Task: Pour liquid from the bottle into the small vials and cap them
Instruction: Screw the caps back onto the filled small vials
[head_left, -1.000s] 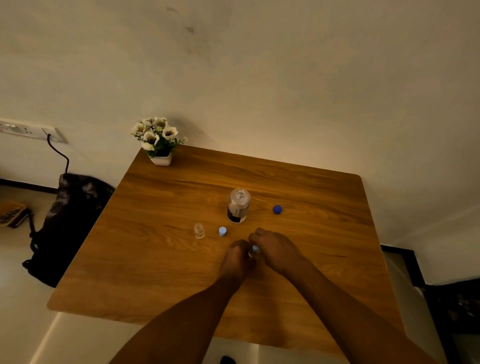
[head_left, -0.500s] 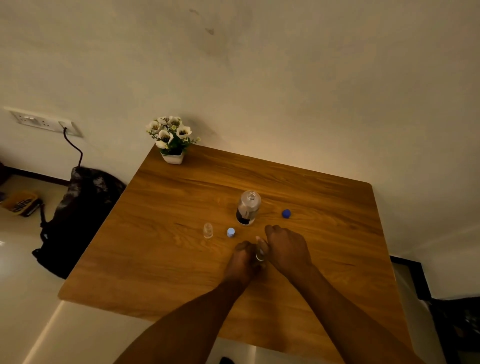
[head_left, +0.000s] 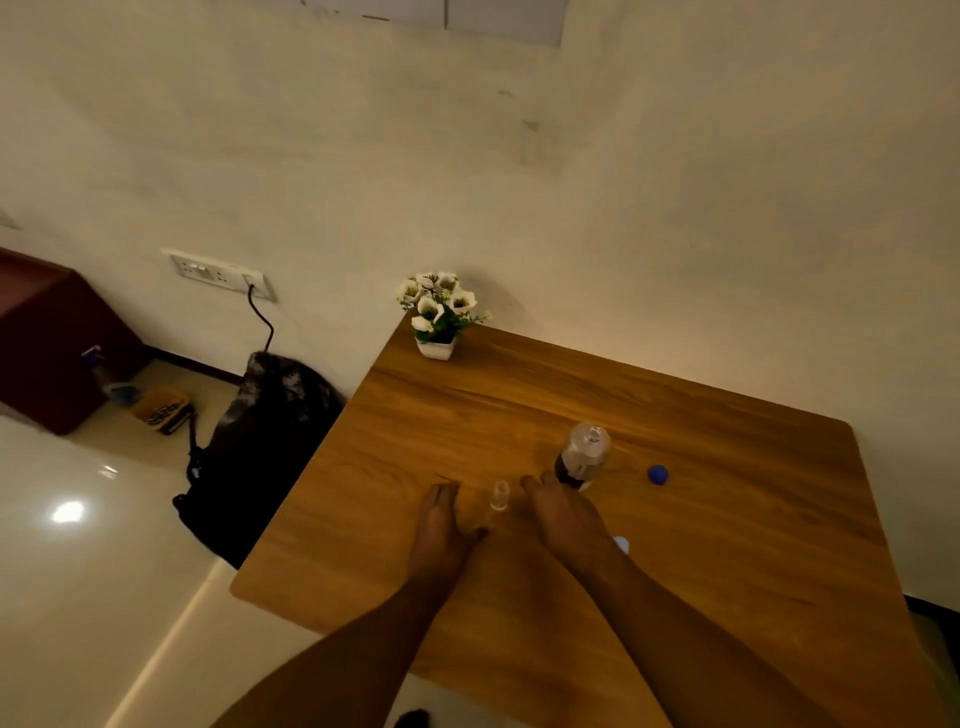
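Note:
A small clear vial (head_left: 500, 496) stands uncapped on the wooden table (head_left: 727, 519), between my two hands. My left hand (head_left: 441, 519) lies just left of it, fingers stretched out and holding nothing. My right hand (head_left: 563, 514) is just right of it, fingertips near the base of the bottle (head_left: 583, 457). That bottle is clear plastic, open at the top, with dark liquid at the bottom. Its dark blue cap (head_left: 657, 474) lies to the right. A pale blue capped vial (head_left: 621, 544) peeks out behind my right wrist.
A small white pot of white flowers (head_left: 439, 317) sits at the table's far left corner. On the floor to the left are a black backpack (head_left: 260, 447), a cable to a wall socket (head_left: 223, 273) and a dark red cabinet (head_left: 47, 338).
Both hands have let go of the vial they held together and moved forward to either side of the uncapped vial. The view has swung left.

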